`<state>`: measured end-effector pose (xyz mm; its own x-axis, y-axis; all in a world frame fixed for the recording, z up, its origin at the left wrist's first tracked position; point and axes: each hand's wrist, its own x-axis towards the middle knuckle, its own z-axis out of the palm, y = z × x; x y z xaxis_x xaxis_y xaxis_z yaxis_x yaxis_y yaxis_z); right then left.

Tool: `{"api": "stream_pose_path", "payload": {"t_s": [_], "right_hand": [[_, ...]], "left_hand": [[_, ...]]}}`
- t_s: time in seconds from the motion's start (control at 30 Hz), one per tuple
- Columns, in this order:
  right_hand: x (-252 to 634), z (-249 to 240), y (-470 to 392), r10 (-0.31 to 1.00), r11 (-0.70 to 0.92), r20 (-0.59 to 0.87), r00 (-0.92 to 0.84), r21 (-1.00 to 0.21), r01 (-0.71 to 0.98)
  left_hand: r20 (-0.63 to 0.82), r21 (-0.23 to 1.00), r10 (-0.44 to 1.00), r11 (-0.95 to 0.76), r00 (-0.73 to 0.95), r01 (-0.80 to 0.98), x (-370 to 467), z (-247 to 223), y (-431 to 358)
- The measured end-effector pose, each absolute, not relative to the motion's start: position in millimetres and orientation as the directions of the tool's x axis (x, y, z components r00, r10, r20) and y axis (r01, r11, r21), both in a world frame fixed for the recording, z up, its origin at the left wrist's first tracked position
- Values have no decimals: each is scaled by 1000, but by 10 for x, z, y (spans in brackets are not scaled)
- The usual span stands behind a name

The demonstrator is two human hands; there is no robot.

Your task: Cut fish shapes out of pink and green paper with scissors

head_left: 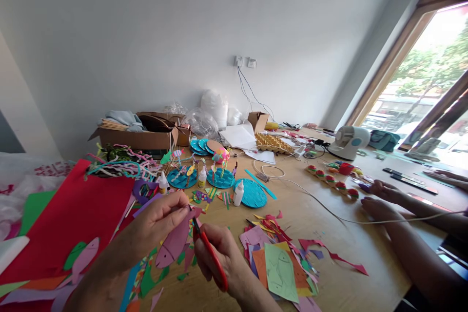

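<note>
My left hand pinches a mauve paper fish by its tail end, with the head hanging down to the left. An eye and a gill line are drawn on the fish. My right hand grips red-handled scissors, their blades up against the fish's tail. Whether the blades are parted I cannot make out. Green paper scraps lie under my hands. Right of them, a pale green sheet with drawn fish tops a stack of coloured paper. A finished-looking pink fish rests on red paper.
Glue bottles stand by blue painted discs. Pipe cleaners and a cardboard box are at the back left. A white cable crosses the table. Another person's hands work at right near a sewing machine-like white device.
</note>
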<state>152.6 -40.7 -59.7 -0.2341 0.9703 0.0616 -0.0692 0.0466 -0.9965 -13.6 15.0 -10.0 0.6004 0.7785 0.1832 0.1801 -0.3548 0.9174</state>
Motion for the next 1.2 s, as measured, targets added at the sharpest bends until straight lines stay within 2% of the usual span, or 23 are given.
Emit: {"api": "stream_pose_path", "payload": {"t_s": [0.2,0.73,0.93,1.2], "right_hand": [[1553,-604,-419,964,26,43,-261,-997,-71],[1743,-535,-487,944,224,143,-296,-940,258],[1799,-527,-504,927,254,157,-340,-930,265],[1806,-593,-481,923,144,74,-377,-976,163]], "left_hand": [[115,926,769,-312,629,212,-155,-63,164],[7,944,698,-240,716,224,-245,-132,237],[-28,964,676,-177,736,200,-223,-125,230],[-24,970,656,-168,754,177,-221,-104,214]]}}
